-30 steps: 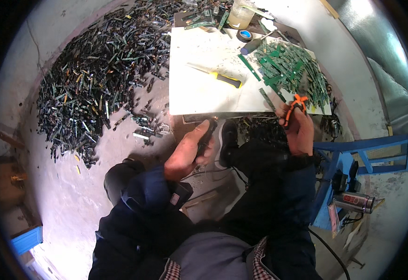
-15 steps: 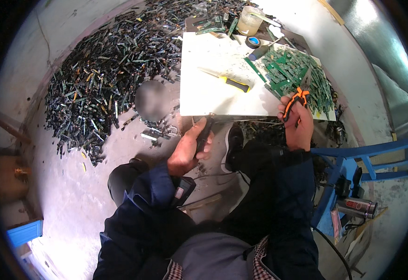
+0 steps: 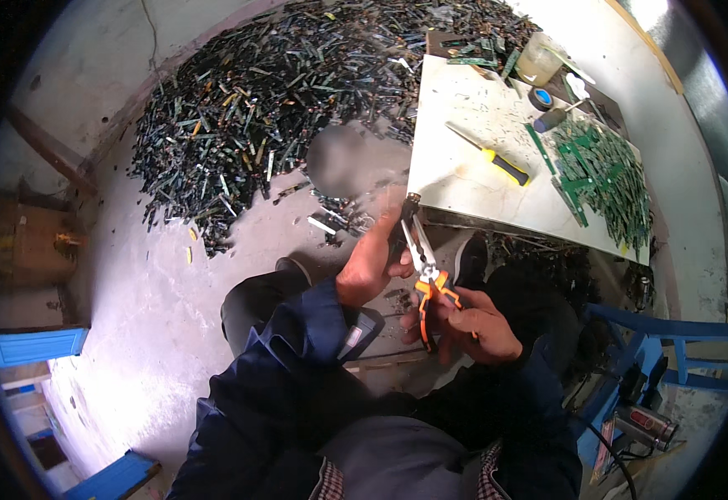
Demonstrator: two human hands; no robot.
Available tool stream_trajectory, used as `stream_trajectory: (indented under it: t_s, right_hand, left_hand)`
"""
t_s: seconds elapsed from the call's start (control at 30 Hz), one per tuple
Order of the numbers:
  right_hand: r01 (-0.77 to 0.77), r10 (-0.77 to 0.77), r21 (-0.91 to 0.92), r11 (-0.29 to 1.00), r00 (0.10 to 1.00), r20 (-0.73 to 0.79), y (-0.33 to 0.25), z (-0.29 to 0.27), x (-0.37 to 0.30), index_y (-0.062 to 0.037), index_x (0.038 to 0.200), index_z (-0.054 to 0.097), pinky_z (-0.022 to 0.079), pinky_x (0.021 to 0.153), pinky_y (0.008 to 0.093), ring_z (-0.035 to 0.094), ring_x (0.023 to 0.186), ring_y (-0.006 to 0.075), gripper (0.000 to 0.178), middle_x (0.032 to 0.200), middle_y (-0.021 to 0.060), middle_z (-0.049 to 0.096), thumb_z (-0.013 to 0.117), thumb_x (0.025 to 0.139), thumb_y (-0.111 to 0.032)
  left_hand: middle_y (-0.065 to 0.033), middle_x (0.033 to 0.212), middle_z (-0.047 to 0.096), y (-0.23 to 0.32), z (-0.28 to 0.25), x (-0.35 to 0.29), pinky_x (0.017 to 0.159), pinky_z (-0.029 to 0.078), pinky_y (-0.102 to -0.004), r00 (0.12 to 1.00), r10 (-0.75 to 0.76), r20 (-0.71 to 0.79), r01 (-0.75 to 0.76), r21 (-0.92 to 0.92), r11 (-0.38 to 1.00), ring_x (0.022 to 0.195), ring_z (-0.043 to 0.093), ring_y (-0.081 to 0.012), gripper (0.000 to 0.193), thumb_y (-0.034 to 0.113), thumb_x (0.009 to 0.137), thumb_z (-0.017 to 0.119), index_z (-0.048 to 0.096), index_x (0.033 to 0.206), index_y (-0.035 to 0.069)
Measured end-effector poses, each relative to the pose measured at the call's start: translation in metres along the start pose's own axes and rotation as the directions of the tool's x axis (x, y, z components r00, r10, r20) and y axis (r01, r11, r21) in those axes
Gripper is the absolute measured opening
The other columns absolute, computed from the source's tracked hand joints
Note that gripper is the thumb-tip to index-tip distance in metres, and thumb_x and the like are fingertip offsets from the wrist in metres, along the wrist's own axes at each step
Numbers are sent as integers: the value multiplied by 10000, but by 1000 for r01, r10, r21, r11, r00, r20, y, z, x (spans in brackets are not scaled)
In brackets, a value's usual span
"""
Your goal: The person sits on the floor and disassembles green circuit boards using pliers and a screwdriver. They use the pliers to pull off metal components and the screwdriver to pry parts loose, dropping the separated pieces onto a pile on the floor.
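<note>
My left hand (image 3: pixel 372 262) is closed around a black elongated piece (image 3: pixel 410 204) whose top end pokes out above the fingers; its exact kind I cannot make out. In my right hand (image 3: pixel 485 325) are long-nose pliers (image 3: pixel 424 262) with orange-and-black handles. Their metal jaws are parted and point up beside the black piece; whether they touch it is unclear. Both hands are over my lap, in front of the near edge of a white board (image 3: pixel 447 100). On that board lies a tool with a yellow-and-black handle (image 3: pixel 506 167) and a slim metal blade.
Green circuit-board strips (image 3: pixel 605 183) are heaped on the board's right side. Nearby are a blue-handled screwdriver (image 3: pixel 554 118), a tape roll (image 3: pixel 540 98) and a cloudy plastic cup (image 3: pixel 539 60). A large pile of dark strips (image 3: pixel 256 117) covers the floor. Right stands a blue chair (image 3: pixel 680 333).
My right hand has brought the pliers from over the green strips down and left to my left hand. Their jaws now show parted. The view has shifted left.
</note>
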State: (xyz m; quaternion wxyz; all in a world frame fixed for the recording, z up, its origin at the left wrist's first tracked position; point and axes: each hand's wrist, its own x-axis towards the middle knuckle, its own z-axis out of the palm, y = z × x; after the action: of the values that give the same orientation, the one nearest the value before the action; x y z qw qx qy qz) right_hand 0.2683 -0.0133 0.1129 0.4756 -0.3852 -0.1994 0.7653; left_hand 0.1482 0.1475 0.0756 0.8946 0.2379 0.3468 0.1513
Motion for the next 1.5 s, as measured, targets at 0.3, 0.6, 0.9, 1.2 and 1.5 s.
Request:
stream_trajectory:
  t_s: [0.3,0.6,0.9,1.2,1.5]
  right_hand:
    - [7,0,119,993,998,-61,10,0,14,-8,1318,412,533,529,304,638,966,296,504,1133,187,600,478,866,-219]
    - [63,-51,80,995,989,-138,3,8,20,-29,1267,470,471,453,253,658,882,244,455,1057,142,622,467,909,-310]
    - [124,-111,130,984,988,-104,13,-1,20,-14,1292,454,464,478,257,657,876,269,559,1070,149,617,479,829,-326]
    - [150,-138,167,975,987,-78,14,-1,21,-4,1312,433,454,461,256,651,842,267,594,1036,151,613,484,815,-325]
    - [133,-128,154,979,991,-47,7,6,21,-5,1315,432,421,406,241,638,796,249,618,992,151,609,502,799,-336]
  left_hand:
    - [-13,543,420,-2,-24,7,389,232,-239,982,20,189,-21,6,1000,399,287,-104,507,467,1002,257,496,757,93]
    - [-15,548,403,-1,-20,4,403,255,-255,966,78,247,-105,97,990,402,287,-110,533,516,986,257,479,747,94]
    - [-15,572,422,2,-12,1,410,260,-238,973,30,229,-52,93,994,415,293,-104,530,516,985,248,476,756,97]
    - [-12,572,435,5,-9,-1,401,262,-223,963,9,271,-16,25,1000,405,279,-94,516,517,984,259,484,763,109]
    - [4,584,433,6,-7,-4,347,265,-203,950,13,313,0,-42,999,392,280,-73,496,502,993,249,484,804,108]
